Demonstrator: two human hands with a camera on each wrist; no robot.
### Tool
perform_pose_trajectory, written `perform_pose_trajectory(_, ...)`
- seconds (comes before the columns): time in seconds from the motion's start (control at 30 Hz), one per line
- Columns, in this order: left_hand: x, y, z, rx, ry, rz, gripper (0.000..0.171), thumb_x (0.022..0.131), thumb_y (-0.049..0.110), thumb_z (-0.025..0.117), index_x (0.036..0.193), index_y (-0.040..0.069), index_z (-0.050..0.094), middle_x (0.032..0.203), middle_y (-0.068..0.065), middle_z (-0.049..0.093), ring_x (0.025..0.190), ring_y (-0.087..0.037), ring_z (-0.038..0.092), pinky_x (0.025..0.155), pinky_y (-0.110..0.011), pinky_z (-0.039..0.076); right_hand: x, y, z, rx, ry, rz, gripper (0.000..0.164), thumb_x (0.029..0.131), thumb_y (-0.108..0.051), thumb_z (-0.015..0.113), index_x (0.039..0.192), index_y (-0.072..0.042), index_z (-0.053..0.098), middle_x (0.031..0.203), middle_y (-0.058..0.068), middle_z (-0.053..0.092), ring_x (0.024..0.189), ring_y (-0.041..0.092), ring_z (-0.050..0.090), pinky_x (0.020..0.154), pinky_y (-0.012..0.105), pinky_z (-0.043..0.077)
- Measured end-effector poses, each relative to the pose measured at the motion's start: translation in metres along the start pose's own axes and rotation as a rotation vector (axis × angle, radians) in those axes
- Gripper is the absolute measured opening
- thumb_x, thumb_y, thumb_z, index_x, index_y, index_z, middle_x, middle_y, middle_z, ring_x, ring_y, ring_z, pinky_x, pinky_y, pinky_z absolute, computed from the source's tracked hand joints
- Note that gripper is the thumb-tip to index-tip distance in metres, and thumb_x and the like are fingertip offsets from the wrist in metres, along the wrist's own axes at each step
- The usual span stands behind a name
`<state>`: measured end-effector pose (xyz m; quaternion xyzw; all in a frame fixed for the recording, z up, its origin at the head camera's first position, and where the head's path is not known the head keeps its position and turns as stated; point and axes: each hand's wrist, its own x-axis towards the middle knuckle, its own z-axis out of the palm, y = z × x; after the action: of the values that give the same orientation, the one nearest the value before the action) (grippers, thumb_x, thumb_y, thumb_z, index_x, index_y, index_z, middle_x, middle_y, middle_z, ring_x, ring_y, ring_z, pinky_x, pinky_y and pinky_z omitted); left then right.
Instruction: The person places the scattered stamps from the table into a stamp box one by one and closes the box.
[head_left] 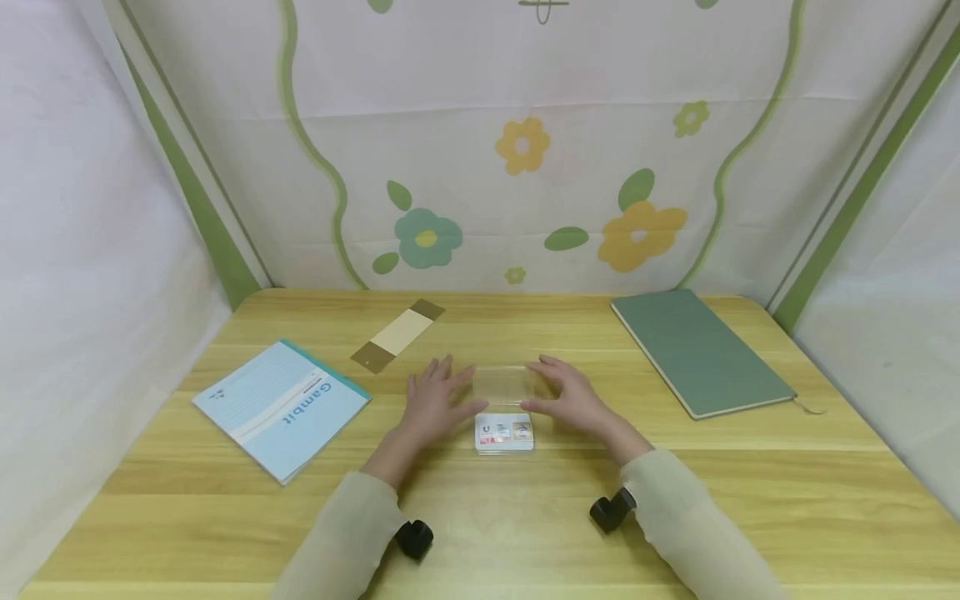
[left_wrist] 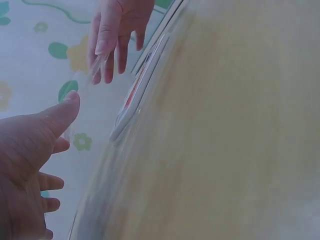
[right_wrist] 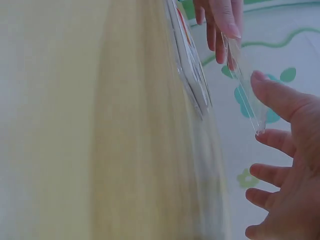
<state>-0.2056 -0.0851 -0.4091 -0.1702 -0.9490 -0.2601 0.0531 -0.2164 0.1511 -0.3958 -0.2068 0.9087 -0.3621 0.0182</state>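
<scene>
Between my two hands is a clear plastic lid (head_left: 502, 385), raised off the table. My left hand (head_left: 435, 406) pinches its left end between thumb and forefinger. At the opposite end my right hand (head_left: 572, 400) pinches it the same way, the other fingers spread, as the right wrist view shows. The lid (right_wrist: 245, 85) is tilted and see-through there. Just below it in the head view, a small clear box with white printed cards (head_left: 504, 432) lies on the table, touched by neither hand. In the left wrist view these cards (left_wrist: 140, 85) appear edge-on.
A light blue notebook (head_left: 281, 408) lies at the left of the wooden table (head_left: 510, 533). Behind my left hand is a brown and cream card strip (head_left: 399, 335). A green notebook (head_left: 697, 352) with a ribbon lies at the right. A flowered cloth (head_left: 465, 167) hangs behind.
</scene>
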Motion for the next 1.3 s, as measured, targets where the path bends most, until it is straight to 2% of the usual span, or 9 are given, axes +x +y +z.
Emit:
perform_pose_trajectory(0.23, -0.014, 0.007, -0.004, -0.044, 0.04, 0.04, 0.066, 0.075, 0.06, 0.049, 0.126, 0.019, 0.046, 0.135, -0.018, 0.028, 0.123, -0.037, 0.018, 0.09, -0.062, 0.006, -0.016, -0.008, -0.003, 0.01, 0.025, -0.046, 0.071, 0.069, -0.041, 0.068, 0.126, -0.005, 0.044, 0.134, 0.018, 0.029, 0.12, 0.037, 0.024, 0.091, 0.056, 0.019)
perform_pose_trajectory(0.43, -0.026, 0.012, 0.002, -0.062, 0.068, 0.062, 0.065, 0.075, 0.058, 0.052, 0.125, 0.017, 0.047, 0.134, -0.017, 0.03, 0.123, -0.036, 0.019, 0.091, -0.061, 0.006, -0.028, -0.009, -0.001, 0.055, 0.02, -0.022, 0.07, 0.068, -0.035, 0.071, 0.126, -0.006, 0.044, 0.134, 0.019, 0.028, 0.12, 0.038, 0.023, 0.091, 0.057, 0.019)
perform_pose_trajectory(0.63, -0.036, 0.014, 0.008, -0.061, 0.094, 0.087, 0.065, 0.074, 0.055, 0.055, 0.124, 0.013, 0.048, 0.131, -0.018, 0.034, 0.121, -0.038, 0.022, 0.089, -0.063, 0.008, -0.037, -0.004, 0.007, 0.119, 0.02, -0.006, 0.072, 0.066, -0.037, 0.072, 0.126, -0.006, 0.044, 0.134, 0.019, 0.029, 0.12, 0.038, 0.023, 0.091, 0.057, 0.017)
perform_pose_trajectory(0.73, -0.04, 0.014, 0.009, -0.057, 0.09, 0.082, 0.065, 0.074, 0.055, 0.055, 0.123, 0.013, 0.049, 0.131, -0.018, 0.034, 0.12, -0.038, 0.024, 0.09, -0.062, 0.008, -0.04, -0.001, 0.013, 0.086, 0.042, -0.021, 0.07, 0.066, -0.038, 0.072, 0.123, -0.006, 0.047, 0.131, 0.02, 0.033, 0.119, 0.039, 0.026, 0.091, 0.058, 0.016)
perform_pose_trajectory(0.93, -0.045, 0.012, 0.014, -0.032, 0.068, 0.058, 0.064, 0.074, 0.056, 0.054, 0.123, 0.015, 0.05, 0.131, -0.018, 0.035, 0.12, -0.039, 0.025, 0.091, -0.06, 0.009, -0.044, 0.001, 0.02, -0.016, 0.066, -0.037, 0.066, 0.065, -0.042, 0.071, 0.119, -0.011, 0.052, 0.128, 0.019, 0.037, 0.118, 0.036, 0.029, 0.092, 0.059, 0.004)
perform_pose_trajectory(1.3, -0.046, 0.01, 0.02, -0.025, 0.061, 0.054, 0.066, 0.073, 0.059, 0.052, 0.123, 0.016, 0.05, 0.129, -0.016, 0.037, 0.12, -0.038, 0.025, 0.091, -0.06, 0.008, -0.047, 0.003, 0.023, -0.04, 0.077, -0.055, 0.064, 0.063, -0.043, 0.072, 0.116, -0.012, 0.054, 0.126, 0.018, 0.04, 0.118, 0.035, 0.029, 0.092, 0.058, 0.0)
